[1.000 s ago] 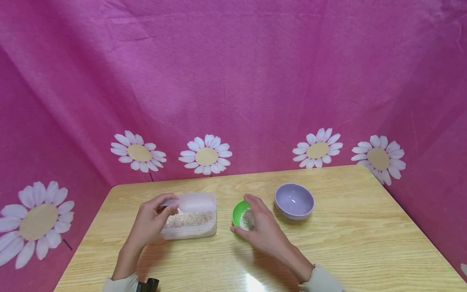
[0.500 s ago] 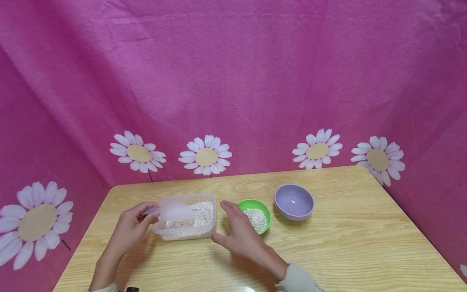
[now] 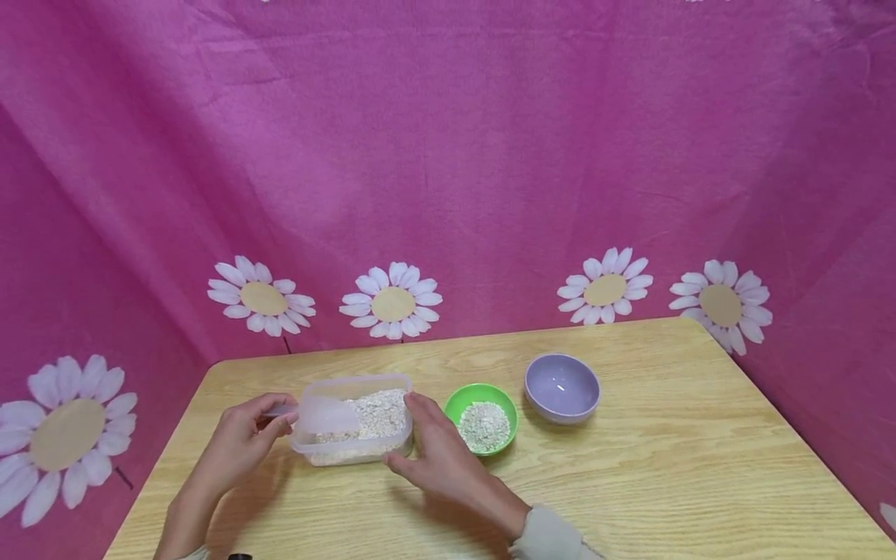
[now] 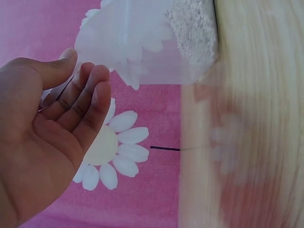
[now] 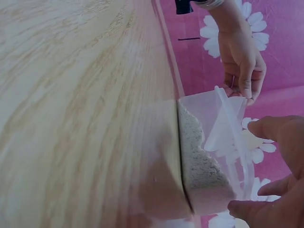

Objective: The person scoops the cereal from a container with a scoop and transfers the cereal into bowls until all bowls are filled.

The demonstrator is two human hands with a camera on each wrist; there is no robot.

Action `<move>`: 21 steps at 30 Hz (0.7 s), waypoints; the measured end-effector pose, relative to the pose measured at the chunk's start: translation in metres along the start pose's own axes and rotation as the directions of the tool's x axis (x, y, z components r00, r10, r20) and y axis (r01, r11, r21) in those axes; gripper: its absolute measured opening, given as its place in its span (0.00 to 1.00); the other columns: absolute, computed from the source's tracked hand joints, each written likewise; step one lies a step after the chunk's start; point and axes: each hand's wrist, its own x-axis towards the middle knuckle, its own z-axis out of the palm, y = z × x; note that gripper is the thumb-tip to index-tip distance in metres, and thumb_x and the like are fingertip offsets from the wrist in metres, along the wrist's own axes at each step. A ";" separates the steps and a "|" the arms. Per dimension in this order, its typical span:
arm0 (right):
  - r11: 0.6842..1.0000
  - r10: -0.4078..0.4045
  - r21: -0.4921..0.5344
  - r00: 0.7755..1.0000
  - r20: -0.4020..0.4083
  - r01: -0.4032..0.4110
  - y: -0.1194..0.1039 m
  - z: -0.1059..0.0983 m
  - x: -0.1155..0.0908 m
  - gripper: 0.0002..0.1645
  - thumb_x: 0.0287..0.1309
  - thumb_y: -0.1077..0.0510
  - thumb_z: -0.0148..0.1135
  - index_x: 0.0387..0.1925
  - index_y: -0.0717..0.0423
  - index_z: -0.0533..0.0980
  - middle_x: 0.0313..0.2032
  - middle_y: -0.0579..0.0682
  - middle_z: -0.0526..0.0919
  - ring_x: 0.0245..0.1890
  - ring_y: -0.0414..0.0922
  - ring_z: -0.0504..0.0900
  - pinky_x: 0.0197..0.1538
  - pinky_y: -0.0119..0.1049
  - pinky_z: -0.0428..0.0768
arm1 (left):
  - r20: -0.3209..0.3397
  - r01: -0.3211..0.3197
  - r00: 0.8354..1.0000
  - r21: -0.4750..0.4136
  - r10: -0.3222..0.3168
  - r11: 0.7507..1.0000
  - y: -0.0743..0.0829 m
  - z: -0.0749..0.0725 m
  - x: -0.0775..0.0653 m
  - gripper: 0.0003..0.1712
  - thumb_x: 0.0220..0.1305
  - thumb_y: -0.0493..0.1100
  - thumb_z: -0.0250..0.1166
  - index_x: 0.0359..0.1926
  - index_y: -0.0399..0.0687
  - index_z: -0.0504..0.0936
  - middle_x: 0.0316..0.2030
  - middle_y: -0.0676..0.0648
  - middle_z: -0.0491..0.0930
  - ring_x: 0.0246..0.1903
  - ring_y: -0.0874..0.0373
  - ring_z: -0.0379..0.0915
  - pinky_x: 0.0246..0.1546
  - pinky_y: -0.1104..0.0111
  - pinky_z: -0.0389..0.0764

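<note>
My left hand (image 3: 234, 442) pinches the handle of a translucent plastic scoop (image 3: 327, 415) between thumb and fingers. The scoop's blade dips into a clear rectangular tub (image 3: 353, 456), against pale oat-like flakes (image 3: 383, 412) heaped higher toward the tub's right end. In the right wrist view, the scoop (image 5: 219, 130) shows through the tub wall. My right hand (image 3: 442, 457) is at the tub's right end, thumb and fingers spread, fingertips right at the rim. Just right of that hand stands a green bowl (image 3: 458, 400) holding more of the flakes.
A purple bowl (image 3: 562, 389) stands behind and to the right of the green one, with nothing in it. All of it is on a light wooden table (image 3: 651, 467). A pink cloth (image 3: 448, 155) printed with daisies hangs behind and at both sides.
My right hand has moved left from the green bowl to the tub's end, uncovering the bowl. The scoop has come left and lower into the tub with my left hand.
</note>
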 end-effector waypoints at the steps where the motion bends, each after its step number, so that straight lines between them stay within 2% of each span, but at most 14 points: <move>1: 1.000 0.004 -0.001 1.000 -0.002 -0.004 0.000 0.001 0.000 0.53 0.64 0.49 0.75 0.80 0.69 0.60 0.80 0.63 0.64 0.81 0.58 0.64 0.81 0.58 0.65 | 0.003 -0.004 1.000 0.010 0.004 1.000 0.000 0.000 0.000 0.08 0.67 0.28 0.71 0.46 0.37 0.86 0.31 0.47 0.89 0.29 0.71 0.81 0.29 0.73 0.81; 7: 1.000 0.026 0.008 1.000 -0.017 -0.026 0.004 0.008 0.002 0.51 0.67 0.50 0.72 0.80 0.69 0.59 0.80 0.64 0.64 0.81 0.58 0.65 0.81 0.56 0.64 | 0.049 -0.026 0.998 0.027 0.024 0.999 0.000 0.003 0.000 0.08 0.66 0.27 0.71 0.45 0.36 0.86 0.31 0.47 0.88 0.28 0.72 0.77 0.26 0.73 0.78; 12: 0.999 0.026 0.034 0.999 -0.023 -0.025 0.006 0.012 0.004 0.49 0.71 0.52 0.69 0.81 0.69 0.57 0.78 0.65 0.67 0.79 0.58 0.67 0.81 0.54 0.66 | 0.058 -0.102 0.994 0.063 0.098 0.993 0.001 0.009 0.002 0.07 0.65 0.29 0.73 0.43 0.38 0.87 0.31 0.52 0.86 0.28 0.75 0.70 0.26 0.73 0.76; 15: 0.999 0.022 0.047 0.999 -0.027 -0.021 0.007 0.013 0.005 0.48 0.72 0.53 0.69 0.81 0.69 0.57 0.77 0.65 0.69 0.79 0.57 0.68 0.80 0.54 0.67 | 0.079 -0.126 0.989 0.044 0.123 0.991 0.004 0.013 0.004 0.06 0.66 0.30 0.73 0.42 0.38 0.87 0.29 0.57 0.81 0.27 0.75 0.68 0.26 0.73 0.75; 18: 0.999 0.017 0.045 0.999 -0.032 -0.016 0.008 0.013 0.006 0.48 0.72 0.53 0.69 0.81 0.69 0.57 0.75 0.65 0.71 0.76 0.56 0.72 0.79 0.54 0.69 | 0.104 -0.118 0.988 0.025 0.115 0.993 0.008 0.017 0.006 0.05 0.67 0.31 0.72 0.42 0.38 0.87 0.27 0.58 0.77 0.25 0.74 0.66 0.25 0.73 0.74; 21: 0.999 0.014 0.038 0.999 -0.039 -0.013 0.008 0.013 0.007 0.48 0.72 0.53 0.69 0.81 0.70 0.58 0.74 0.65 0.72 0.70 0.52 0.76 0.76 0.53 0.73 | 0.116 -0.103 0.988 0.036 0.098 0.994 0.010 0.018 0.007 0.04 0.68 0.31 0.72 0.43 0.38 0.87 0.28 0.58 0.77 0.26 0.74 0.67 0.26 0.73 0.74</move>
